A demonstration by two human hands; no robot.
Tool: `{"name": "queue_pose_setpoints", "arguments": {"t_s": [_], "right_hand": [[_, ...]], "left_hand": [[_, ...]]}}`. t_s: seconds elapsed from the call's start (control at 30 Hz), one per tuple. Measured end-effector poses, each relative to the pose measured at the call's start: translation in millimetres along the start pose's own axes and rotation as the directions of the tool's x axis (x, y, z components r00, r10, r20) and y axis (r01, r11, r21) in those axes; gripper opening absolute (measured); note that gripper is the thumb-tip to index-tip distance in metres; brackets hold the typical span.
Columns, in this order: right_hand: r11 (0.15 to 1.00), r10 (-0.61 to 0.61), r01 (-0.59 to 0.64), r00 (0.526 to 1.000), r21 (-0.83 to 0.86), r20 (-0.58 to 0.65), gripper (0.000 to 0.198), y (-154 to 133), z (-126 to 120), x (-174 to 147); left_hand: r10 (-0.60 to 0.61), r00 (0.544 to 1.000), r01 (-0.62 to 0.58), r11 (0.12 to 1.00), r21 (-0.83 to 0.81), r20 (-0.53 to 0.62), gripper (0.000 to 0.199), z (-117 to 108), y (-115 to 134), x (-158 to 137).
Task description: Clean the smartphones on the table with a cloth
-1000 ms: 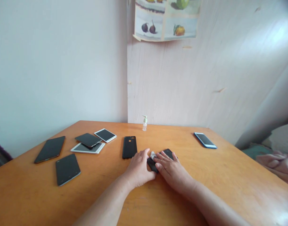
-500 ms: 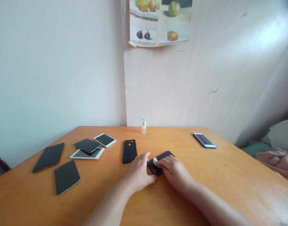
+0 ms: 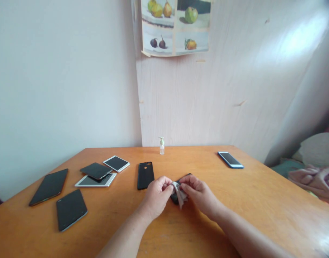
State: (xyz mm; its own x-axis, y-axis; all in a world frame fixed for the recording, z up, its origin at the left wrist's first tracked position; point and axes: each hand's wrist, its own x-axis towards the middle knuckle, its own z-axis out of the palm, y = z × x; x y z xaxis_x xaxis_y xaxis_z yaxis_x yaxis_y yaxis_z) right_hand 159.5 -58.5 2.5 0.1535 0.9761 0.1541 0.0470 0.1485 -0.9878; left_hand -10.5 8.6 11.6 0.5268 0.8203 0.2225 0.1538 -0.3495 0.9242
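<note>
Between my two hands hangs a small pale grey cloth [image 3: 181, 196], loosely bunched. My left hand [image 3: 159, 195] pinches its left edge with thumb and fingertips. At its right side, my right hand [image 3: 198, 193] pinches it in the same way. Beneath the cloth a black phone [image 3: 174, 199] lies on the table, mostly covered by the cloth and my right hand. A black phone case [image 3: 145, 175] with a round cutout lies just left of the phone, close to my left hand.
On the wooden table's [image 3: 164, 236] left lie several devices, including a dark tablet [image 3: 49, 187], a dark grey tablet [image 3: 71, 209] and a white-framed one [image 3: 116, 163]. A small pump bottle [image 3: 161, 146] stands at the back. A blue-cased phone [image 3: 230, 159] lies right.
My left hand has left the phone's edge and now grips the cloth. The cloth, earlier mostly under my right fingers, is lifted between both hands. The view has shifted slightly.
</note>
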Motion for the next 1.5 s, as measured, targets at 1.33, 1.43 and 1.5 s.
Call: {"name": "queue_pose_setpoints", "arguments": {"t_s": [1.33, 1.43, 1.5], "right_hand": [[0.993, -0.12, 0.118, 0.958, -0.025, -0.259, 0.021, -14, -1, -7], [0.981, -0.185, 0.174, 0.968, -0.082, -0.169, 0.027, -15, 3, -12], [0.988, -0.152, 0.149, 0.986, -0.048, -0.061, 0.03, -16, 7, -15]], "left_hand": [[-0.129, 0.986, 0.163, 0.898, -0.409, 0.109, 0.022, 0, 17, -6], [-0.16, 0.984, 0.176, 0.895, -0.41, 0.074, 0.024, 1, 18, -6], [-0.144, 0.985, 0.171, 0.886, -0.43, 0.096, 0.022, 1, 19, -8]]}}
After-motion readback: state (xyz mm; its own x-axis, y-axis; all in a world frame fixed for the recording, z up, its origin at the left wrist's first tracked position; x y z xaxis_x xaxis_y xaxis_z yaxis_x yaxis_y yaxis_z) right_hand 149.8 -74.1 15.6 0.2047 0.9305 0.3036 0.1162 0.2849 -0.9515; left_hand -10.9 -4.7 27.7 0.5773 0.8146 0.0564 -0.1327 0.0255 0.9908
